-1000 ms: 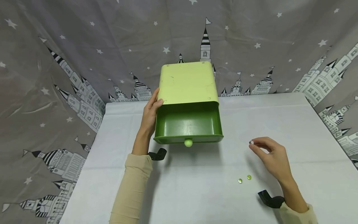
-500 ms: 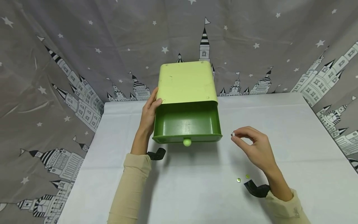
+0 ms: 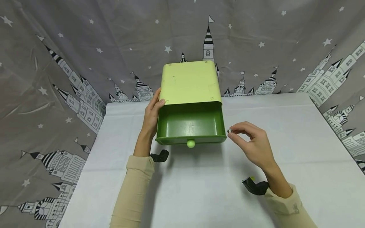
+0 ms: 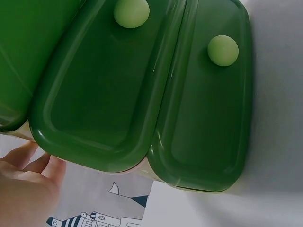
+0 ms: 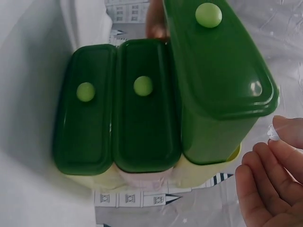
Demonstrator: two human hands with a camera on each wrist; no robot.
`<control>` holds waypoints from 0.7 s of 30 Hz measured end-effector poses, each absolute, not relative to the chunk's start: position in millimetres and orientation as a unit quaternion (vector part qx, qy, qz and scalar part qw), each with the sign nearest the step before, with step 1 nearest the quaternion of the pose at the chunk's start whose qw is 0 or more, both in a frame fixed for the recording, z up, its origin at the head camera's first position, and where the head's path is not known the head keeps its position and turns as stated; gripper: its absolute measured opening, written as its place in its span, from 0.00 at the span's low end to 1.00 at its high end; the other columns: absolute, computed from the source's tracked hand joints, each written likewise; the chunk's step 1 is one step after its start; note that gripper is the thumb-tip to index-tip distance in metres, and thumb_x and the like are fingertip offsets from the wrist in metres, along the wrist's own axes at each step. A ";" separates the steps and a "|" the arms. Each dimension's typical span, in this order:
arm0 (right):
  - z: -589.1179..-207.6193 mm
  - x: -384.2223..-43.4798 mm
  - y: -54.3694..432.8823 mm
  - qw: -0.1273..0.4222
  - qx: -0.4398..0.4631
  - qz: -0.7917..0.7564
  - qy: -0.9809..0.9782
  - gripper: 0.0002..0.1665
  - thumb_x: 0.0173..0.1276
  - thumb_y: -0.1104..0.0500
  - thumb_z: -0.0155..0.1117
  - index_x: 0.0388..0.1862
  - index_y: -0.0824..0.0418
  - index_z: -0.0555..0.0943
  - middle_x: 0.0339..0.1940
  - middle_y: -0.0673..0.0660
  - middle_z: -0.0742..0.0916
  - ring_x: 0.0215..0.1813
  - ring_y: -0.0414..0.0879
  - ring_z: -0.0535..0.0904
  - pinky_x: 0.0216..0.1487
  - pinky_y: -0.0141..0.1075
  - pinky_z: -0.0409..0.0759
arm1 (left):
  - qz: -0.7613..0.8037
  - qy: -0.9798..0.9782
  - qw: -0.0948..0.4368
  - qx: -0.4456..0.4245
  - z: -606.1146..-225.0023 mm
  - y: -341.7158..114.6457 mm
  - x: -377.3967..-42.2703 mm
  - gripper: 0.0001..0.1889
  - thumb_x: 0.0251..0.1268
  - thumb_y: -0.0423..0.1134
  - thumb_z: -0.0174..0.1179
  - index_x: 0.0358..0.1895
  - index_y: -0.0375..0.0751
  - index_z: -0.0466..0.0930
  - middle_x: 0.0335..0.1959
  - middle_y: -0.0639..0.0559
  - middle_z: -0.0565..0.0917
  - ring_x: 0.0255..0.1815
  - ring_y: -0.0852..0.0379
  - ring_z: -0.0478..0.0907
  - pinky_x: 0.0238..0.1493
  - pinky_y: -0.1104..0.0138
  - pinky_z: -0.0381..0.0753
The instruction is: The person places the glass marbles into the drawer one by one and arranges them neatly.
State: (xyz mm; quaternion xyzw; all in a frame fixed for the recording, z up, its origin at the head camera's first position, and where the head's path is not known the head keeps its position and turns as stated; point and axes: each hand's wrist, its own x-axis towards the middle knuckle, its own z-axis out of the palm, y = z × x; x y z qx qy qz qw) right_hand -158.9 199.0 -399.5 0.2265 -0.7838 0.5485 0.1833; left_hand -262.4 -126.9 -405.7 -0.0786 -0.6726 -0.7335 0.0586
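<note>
A small cabinet with a pale yellow-green top [image 3: 191, 84] stands on the table. Its uppermost dark green drawer [image 3: 191, 122], with a round light green knob [image 3: 191, 143], is pulled out, and its visible inside is bare. My left hand [image 3: 150, 122] rests against the cabinet's left side, thumb at the top front corner. Just outside the drawer's right front corner, my right hand [image 3: 252, 144] pinches a small shiny whitish, see-through piece [image 3: 229, 130] between thumb and fingertip. The right wrist view shows this clear piece [image 5: 272, 133] close to the drawer front.
Two lower drawers with knobs, the middle drawer [image 4: 102, 94] and the bottom drawer [image 4: 203, 123], are pushed in. A small green shiny piece [image 3: 252, 178] lies on the white tablecloth [image 3: 199, 196], partly behind the right wrist camera [image 3: 255, 186]. A grey castle-print curtain [image 3: 114, 41] hangs behind.
My right hand has moved left and away from me with the small see-through piece, up to the drawer's right side. The left hand and cabinet hold still.
</note>
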 end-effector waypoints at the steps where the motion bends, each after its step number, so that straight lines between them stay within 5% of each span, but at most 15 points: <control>1: -398.6 -159.9 197.6 0.185 0.229 0.549 -0.783 0.11 0.58 0.76 0.70 0.39 0.68 0.85 0.36 0.55 0.86 0.41 0.38 0.80 0.48 0.29 0.78 | -0.733 -0.673 0.058 -0.078 -405.6 -126.9 -262.4 0.31 0.73 0.44 0.53 0.78 0.52 0.58 0.77 0.55 0.59 0.74 0.60 0.56 0.70 0.59 0.59; 21: -367.6 -178.5 142.7 0.199 0.299 0.557 -0.749 0.08 0.59 0.72 0.72 0.38 0.66 0.87 0.37 0.53 0.87 0.40 0.50 0.81 0.43 0.38 0.77 | -0.732 -0.673 0.066 -0.080 -407.0 -126.0 -263.0 0.32 0.73 0.43 0.52 0.78 0.49 0.58 0.77 0.53 0.60 0.74 0.58 0.57 0.70 0.60 0.59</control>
